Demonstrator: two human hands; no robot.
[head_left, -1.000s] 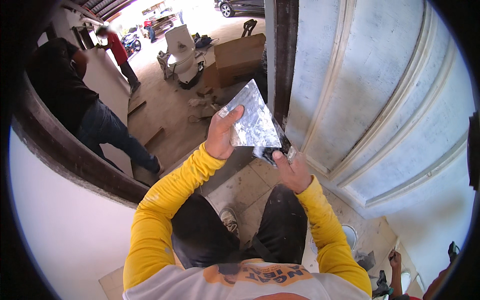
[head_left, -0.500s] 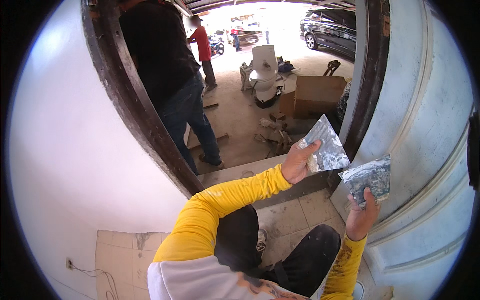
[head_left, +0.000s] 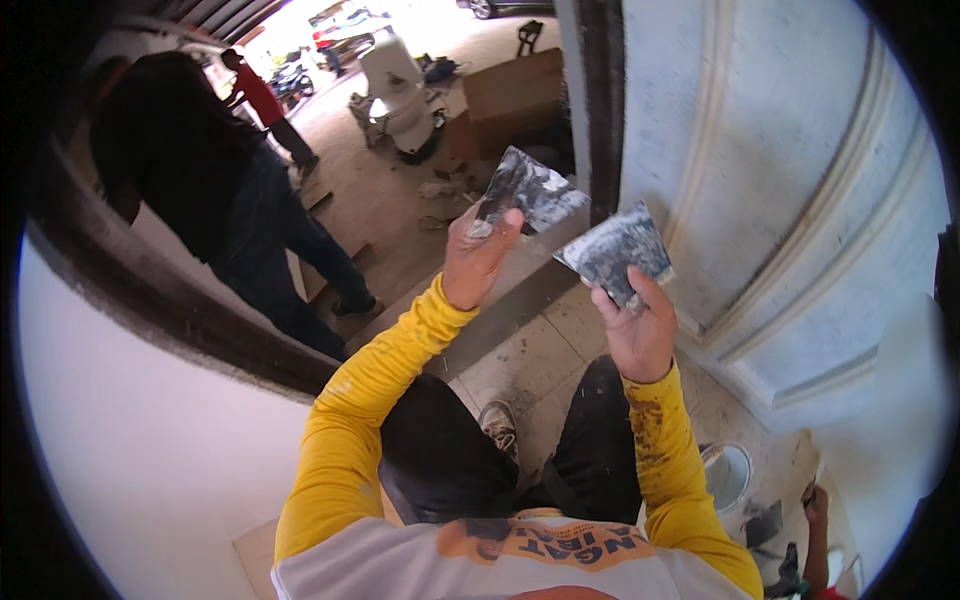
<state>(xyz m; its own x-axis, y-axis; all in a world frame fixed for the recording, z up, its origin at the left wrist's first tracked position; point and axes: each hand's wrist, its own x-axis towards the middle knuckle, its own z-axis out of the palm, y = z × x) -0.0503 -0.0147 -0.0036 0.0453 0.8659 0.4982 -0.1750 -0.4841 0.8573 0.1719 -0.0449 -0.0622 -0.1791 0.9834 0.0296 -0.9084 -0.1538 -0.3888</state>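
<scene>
My left hand [head_left: 472, 262] is closed on a flat metal putty spreader [head_left: 540, 195], smeared white and dark, with the thumb on its face. A second putty spreader [head_left: 622, 250], grey and coated with whitish paste, is pinched in my right hand [head_left: 640, 338], thumb in front and fingers partly behind. The two blades are raised side by side above the doorway's threshold, apart by a small gap. Both of my forearms wear yellow sleeves, the right one stained brown.
A pale panelled door [head_left: 690, 170] stands at the right, beside the dark door frame [head_left: 604, 110]. A person in jeans [head_left: 270, 240] is close by at left. Beyond are a toilet [head_left: 393, 80] and cardboard box [head_left: 515, 95]. At lower right are a bucket [head_left: 733, 478] and another person's hand [head_left: 816, 502].
My view has swung to the right and down. Both hands have come nearer to my body with the spreaders still held. The bucket and another person's hand now show at lower right.
</scene>
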